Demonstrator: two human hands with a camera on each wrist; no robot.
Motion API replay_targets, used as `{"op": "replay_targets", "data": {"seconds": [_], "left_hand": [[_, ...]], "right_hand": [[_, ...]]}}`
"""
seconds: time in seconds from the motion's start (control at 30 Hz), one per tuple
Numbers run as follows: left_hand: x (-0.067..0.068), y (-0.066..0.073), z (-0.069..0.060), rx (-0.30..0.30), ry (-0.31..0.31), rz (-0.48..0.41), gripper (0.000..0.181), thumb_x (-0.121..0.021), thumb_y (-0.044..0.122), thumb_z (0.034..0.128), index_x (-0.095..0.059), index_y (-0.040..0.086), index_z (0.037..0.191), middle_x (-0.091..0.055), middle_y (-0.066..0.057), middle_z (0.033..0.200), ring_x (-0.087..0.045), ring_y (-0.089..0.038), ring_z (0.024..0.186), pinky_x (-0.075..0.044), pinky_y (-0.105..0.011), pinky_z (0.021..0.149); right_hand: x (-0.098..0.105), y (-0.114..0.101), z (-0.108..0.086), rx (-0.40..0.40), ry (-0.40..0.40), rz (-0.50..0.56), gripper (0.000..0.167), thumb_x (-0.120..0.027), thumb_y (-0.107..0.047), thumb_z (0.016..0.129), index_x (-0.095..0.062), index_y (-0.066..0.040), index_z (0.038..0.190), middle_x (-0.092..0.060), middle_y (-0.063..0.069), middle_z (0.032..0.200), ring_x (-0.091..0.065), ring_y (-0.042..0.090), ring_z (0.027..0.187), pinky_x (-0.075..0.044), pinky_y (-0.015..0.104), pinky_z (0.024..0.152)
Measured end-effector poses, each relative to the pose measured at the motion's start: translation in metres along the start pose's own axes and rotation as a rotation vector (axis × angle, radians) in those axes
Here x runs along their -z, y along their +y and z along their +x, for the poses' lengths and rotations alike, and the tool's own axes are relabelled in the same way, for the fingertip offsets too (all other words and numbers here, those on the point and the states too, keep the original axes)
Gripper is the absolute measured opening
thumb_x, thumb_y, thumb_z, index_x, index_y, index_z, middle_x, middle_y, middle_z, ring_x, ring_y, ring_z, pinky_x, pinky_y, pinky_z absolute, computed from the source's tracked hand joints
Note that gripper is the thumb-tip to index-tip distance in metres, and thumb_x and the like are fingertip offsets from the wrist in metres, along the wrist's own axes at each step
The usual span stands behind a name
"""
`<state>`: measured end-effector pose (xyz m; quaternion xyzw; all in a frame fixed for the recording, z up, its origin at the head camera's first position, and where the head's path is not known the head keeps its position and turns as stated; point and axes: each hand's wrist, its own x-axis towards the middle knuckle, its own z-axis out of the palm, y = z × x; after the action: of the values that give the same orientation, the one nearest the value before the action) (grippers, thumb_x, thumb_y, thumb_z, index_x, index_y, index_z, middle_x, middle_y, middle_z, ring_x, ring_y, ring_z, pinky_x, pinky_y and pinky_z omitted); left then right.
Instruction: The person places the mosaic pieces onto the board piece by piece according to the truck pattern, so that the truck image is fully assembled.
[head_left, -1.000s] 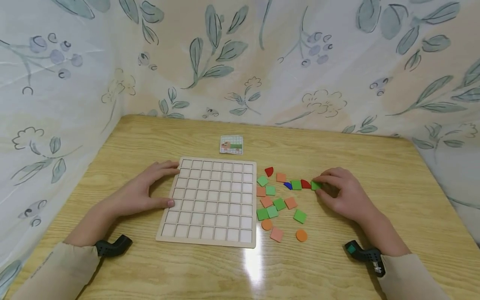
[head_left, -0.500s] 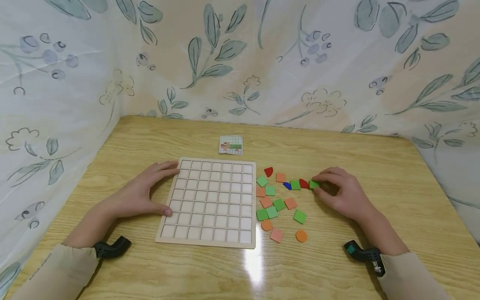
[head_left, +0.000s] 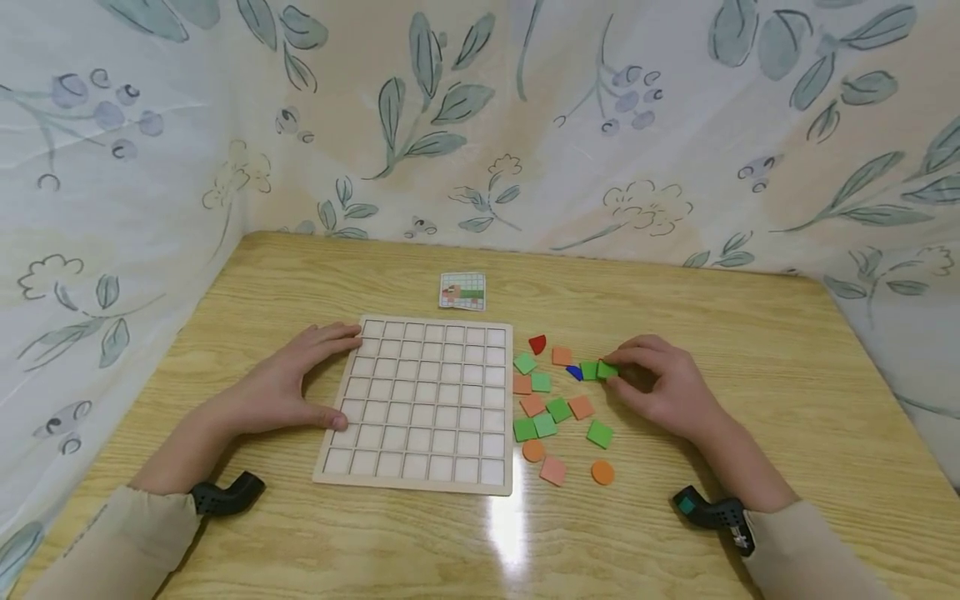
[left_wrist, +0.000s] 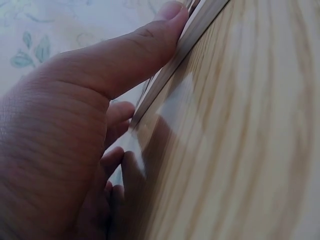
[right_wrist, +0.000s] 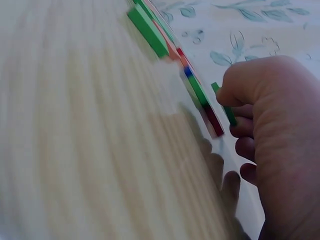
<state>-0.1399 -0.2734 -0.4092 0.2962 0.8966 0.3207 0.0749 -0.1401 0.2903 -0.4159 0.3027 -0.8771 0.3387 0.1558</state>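
Note:
Between thumb and fingertips, my right hand (head_left: 660, 385) pinches a green square tile (head_left: 607, 371). In the right wrist view this tile is lifted off the table, above a dark red tile (right_wrist: 215, 122) that it mostly hides in the head view. Just left of it lie another green square tile (head_left: 588, 370) and a small blue tile (head_left: 574, 372). My left hand (head_left: 281, 387) rests at the left edge of a wooden grid board (head_left: 412, 487), its thumb on the frame and its fingertips touching the side farther up. The board's cells hold no tiles.
Several loose tiles lie right of the board, among them a red quarter-round (head_left: 537, 343), an orange disc (head_left: 602, 472) and a pink square (head_left: 553, 470). A small picture card (head_left: 462, 291) lies beyond the board. Floral cloth (head_left: 480, 125) stands behind the table.
My right hand has moved left with the green tile, from the right end of the tile row to above the red tile. The left thumb has slid slightly down the board's edge.

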Motion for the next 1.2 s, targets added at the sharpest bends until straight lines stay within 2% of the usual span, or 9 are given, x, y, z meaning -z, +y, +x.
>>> {"op": "replay_targets", "data": {"seconds": [0.13,0.3,0.47,0.63,0.7,0.87,1.0,1.2], "left_hand": [[0.001,0.002,0.002,-0.007,0.003,0.012,0.110,-0.098,0.055,0.0777,-0.048,0.012,0.166,-0.035,-0.008,0.176,-0.022,-0.042,0.163,-0.009,-0.059,0.135],[0.003,0.004,0.002,0.006,-0.001,0.003,0.109,-0.098,0.054,0.0778,-0.048,0.013,0.166,-0.035,-0.008,0.176,-0.021,-0.043,0.163,-0.009,-0.061,0.135],[0.003,0.004,0.002,-0.003,0.003,0.007,0.108,-0.098,0.053,0.0781,-0.048,0.012,0.165,-0.035,-0.009,0.175,-0.022,-0.044,0.163,-0.007,-0.059,0.135],[0.002,0.002,0.002,-0.023,0.012,0.011,0.108,-0.098,0.053,0.0779,-0.049,0.012,0.165,-0.036,-0.010,0.175,-0.024,-0.043,0.163,-0.006,-0.057,0.136],[0.002,0.002,0.003,-0.021,0.015,0.010,0.109,-0.098,0.053,0.0775,-0.049,0.012,0.165,-0.036,-0.008,0.175,-0.024,-0.043,0.163,-0.005,-0.056,0.136],[0.002,0.001,0.003,-0.025,0.014,0.013,0.109,-0.098,0.054,0.0781,-0.049,0.012,0.165,-0.036,-0.009,0.175,-0.025,-0.042,0.163,-0.005,-0.054,0.137],[0.002,0.002,0.003,-0.039,0.014,0.026,0.108,-0.097,0.054,0.0789,-0.049,0.011,0.165,-0.037,-0.010,0.175,-0.025,-0.043,0.163,-0.005,-0.054,0.137],[0.001,0.003,0.002,-0.042,0.017,0.035,0.107,-0.096,0.055,0.0799,-0.048,0.011,0.165,-0.036,-0.011,0.175,-0.026,-0.042,0.163,-0.005,-0.053,0.137]], "right_hand": [[-0.005,-0.004,0.005,0.011,0.020,0.020,0.032,-0.088,0.003,0.081,-0.084,-0.009,0.110,-0.075,0.000,0.108,-0.067,0.018,0.098,-0.047,0.012,0.092],[-0.013,-0.011,0.013,0.039,0.048,0.047,0.030,-0.086,0.003,0.082,-0.083,-0.006,0.110,-0.075,0.003,0.109,-0.068,0.021,0.097,-0.048,0.013,0.092],[-0.019,-0.016,0.017,0.046,0.035,0.056,0.029,-0.086,0.002,0.081,-0.083,-0.006,0.109,-0.074,0.003,0.109,-0.066,0.021,0.098,-0.049,0.014,0.089],[-0.027,-0.023,0.020,0.060,0.020,0.067,0.029,-0.087,-0.001,0.082,-0.083,-0.008,0.110,-0.073,0.001,0.109,-0.064,0.020,0.094,-0.051,0.020,0.078],[-0.030,-0.027,0.022,0.068,0.011,0.076,0.028,-0.087,-0.003,0.083,-0.084,-0.009,0.110,-0.073,0.001,0.110,-0.064,0.019,0.094,-0.052,0.021,0.078],[-0.042,-0.039,0.027,0.130,-0.011,0.080,0.027,-0.090,-0.005,0.082,-0.084,-0.009,0.108,-0.073,0.002,0.110,-0.065,0.023,0.102,-0.054,0.028,0.088],[-0.051,-0.048,0.033,0.180,-0.023,0.079,0.026,-0.090,-0.006,0.081,-0.084,-0.009,0.107,-0.075,0.003,0.110,-0.065,0.025,0.104,-0.052,0.038,0.089],[-0.065,-0.057,0.041,0.272,-0.034,0.058,0.025,-0.090,-0.006,0.081,-0.083,-0.008,0.105,-0.075,0.001,0.106,-0.066,0.024,0.101,-0.051,0.043,0.089]]}}
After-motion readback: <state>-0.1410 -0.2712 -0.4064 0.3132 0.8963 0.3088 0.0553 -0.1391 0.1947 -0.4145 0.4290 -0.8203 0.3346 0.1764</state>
